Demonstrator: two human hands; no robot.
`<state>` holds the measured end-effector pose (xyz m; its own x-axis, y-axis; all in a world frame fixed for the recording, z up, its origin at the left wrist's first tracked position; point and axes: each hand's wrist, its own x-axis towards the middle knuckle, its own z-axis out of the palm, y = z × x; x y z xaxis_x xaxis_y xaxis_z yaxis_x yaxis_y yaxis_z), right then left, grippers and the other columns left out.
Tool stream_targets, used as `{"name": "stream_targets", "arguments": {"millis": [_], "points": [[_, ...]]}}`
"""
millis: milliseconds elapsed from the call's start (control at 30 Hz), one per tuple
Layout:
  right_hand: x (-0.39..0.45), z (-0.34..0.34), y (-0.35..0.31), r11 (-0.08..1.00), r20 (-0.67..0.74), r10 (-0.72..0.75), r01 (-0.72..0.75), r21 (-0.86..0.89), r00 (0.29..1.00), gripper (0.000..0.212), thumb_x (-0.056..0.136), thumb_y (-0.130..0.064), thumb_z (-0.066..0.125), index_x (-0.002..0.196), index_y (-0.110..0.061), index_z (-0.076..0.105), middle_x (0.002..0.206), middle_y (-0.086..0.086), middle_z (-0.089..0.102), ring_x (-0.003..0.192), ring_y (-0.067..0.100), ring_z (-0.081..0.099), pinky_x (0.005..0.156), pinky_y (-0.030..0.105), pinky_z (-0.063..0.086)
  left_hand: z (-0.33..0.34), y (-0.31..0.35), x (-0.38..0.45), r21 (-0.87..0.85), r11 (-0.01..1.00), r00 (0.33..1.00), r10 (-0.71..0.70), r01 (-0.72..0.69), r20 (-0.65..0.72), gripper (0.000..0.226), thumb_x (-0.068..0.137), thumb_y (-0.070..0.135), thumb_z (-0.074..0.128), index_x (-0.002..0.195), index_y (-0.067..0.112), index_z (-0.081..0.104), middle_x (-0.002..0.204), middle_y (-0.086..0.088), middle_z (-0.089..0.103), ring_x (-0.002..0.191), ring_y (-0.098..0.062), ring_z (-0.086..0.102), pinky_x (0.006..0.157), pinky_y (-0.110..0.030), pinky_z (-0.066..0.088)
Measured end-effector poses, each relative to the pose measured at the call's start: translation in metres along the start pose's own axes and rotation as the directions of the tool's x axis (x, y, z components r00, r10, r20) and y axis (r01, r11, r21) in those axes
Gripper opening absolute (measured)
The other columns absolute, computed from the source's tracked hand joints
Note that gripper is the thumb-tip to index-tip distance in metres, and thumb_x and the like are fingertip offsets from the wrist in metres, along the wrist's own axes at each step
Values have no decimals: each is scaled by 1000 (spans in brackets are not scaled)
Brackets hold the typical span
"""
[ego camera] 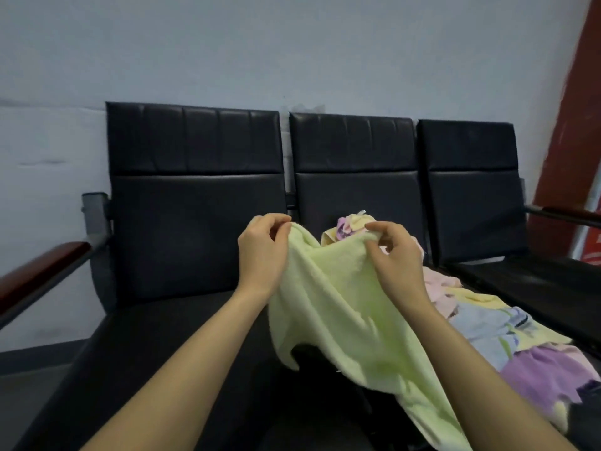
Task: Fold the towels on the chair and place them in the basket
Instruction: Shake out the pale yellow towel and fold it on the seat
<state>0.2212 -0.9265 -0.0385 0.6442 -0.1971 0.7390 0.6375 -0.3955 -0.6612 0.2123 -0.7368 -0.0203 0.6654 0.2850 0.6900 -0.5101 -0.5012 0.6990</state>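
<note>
Both hands pinch the top edge of a pale green towel [341, 307]: the left hand [261, 252] holds one corner between thumb and curled fingers, and the right hand [395, 252] holds the edge further along, thumb and forefinger closed on the cloth with the other fingers curled loosely. Between the two grips the edge sags a little, and the rest of the towel hangs down from the hands and trails toward the lower right, where the picture's bottom edge cuts it off. How far it reaches, and whether its lower part lies on the seat, cannot be told. Behind the towel stands a row of black chairs [195, 203] against a pale wall [292, 43]; the hands are held up in front of the gap between the left and middle chair. To the right of the towel, on the middle chair's seat, lies a pile of towels [507, 333] in pink, yellow, blue and purple, partly hidden by the right forearm and by the green towel itself; a crumpled yellow and purple piece of it shows just above the sagging edge, between the hands. Where one towel in the pile ends and the next begins is hard to make out. Left of the towel, a wooden armrest [42, 268] runs off the picture's side. No basket can be seen.
</note>
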Motion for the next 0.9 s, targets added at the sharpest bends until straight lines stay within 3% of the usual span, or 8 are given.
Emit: {"name": "stream_targets", "arguments": {"millis": [167, 267, 433, 500, 600, 700, 767, 900], "points": [[-11, 35, -28, 994, 119, 77, -85, 65, 990, 31, 87, 2, 54, 108, -17, 66, 95, 11, 64, 76, 20, 56, 68, 19, 43, -64, 1, 8, 11, 1000, 998, -12, 12, -55, 12, 92, 13, 59, 99, 18, 68, 98, 3, 65, 89, -3, 59, 78, -11, 45], [-25, 51, -45, 990, 229, 109, -127, 65, 967, 34, 86, 2, 55, 114, -14, 66, 86, 10, 61, 73, 13, 52, 70, 21, 41, -96, -3, 7, 63, 998, 998, 11, -7, -67, 12, 92, 13, 59, 99, 18, 68, 98, 4, 65, 89, -4, 59, 79, -12, 45], [-55, 67, -61, 991, 331, 128, -133, -7, 935, 16, 86, -6, 62, 88, -17, 73, 87, 3, 69, 79, 13, 61, 72, 27, 49, -140, -24, -10, 264, 962, 998, 63, -65, 16, 14, 93, 14, 59, 104, 15, 68, 99, 6, 61, 91, -10, 58, 84, -30, 50], [-69, 72, -63, 991, 352, 129, -134, -9, 927, 15, 88, -10, 63, 85, -21, 71, 87, 2, 69, 77, 8, 60, 70, 21, 48, -154, -38, -18, 312, 949, 994, 3, -38, 112, 11, 91, 16, 62, 100, 16, 69, 96, 7, 62, 90, -10, 59, 84, -32, 51], [-90, 81, -59, 988, 390, 141, -152, -2, 910, 16, 90, -11, 63, 84, -24, 69, 82, 0, 70, 71, 1, 60, 62, 10, 46, -164, -56, -36, 336, 942, 965, -112, 27, 236, 7, 87, 19, 67, 93, 21, 70, 88, 11, 63, 86, -4, 58, 80, -24, 50], [-111, 91, -49, 980, 417, 182, -201, 2, 891, 12, 88, -13, 65, 87, -23, 71, 73, 5, 63, 65, 11, 56, 53, 14, 44, -166, -70, -55, 308, 946, 941, -190, 99, 281, 7, 84, 18, 70, 90, 21, 71, 87, 10, 66, 85, -2, 60, 76, -15, 48], [-123, 98, -42, 980, 412, 179, -200, 8, 894, 12, 85, -12, 68, 86, -24, 69, 64, -1, 53, 58, 4, 46, 55, 14, 37, -164, -78, -65, 272, 951, 927, -227, 145, 299, 7, 83, 18, 72, 89, 22, 73, 85, 9, 68, 84, -2, 61, 72, -12, 46], [-136, 110, -35, 986, 472, 155, -168, -15, 868, 12, 84, -13, 68, 86, -24, 68, 61, -8, 50, 58, 2, 46, 58, 15, 37, -158, -94, -81, 207, 950, 899, -293, 234, 326, 10, 83, 18, 71, 89, 26, 72, 87, 14, 69, 86, 1, 62, 69, -15, 47]]}}
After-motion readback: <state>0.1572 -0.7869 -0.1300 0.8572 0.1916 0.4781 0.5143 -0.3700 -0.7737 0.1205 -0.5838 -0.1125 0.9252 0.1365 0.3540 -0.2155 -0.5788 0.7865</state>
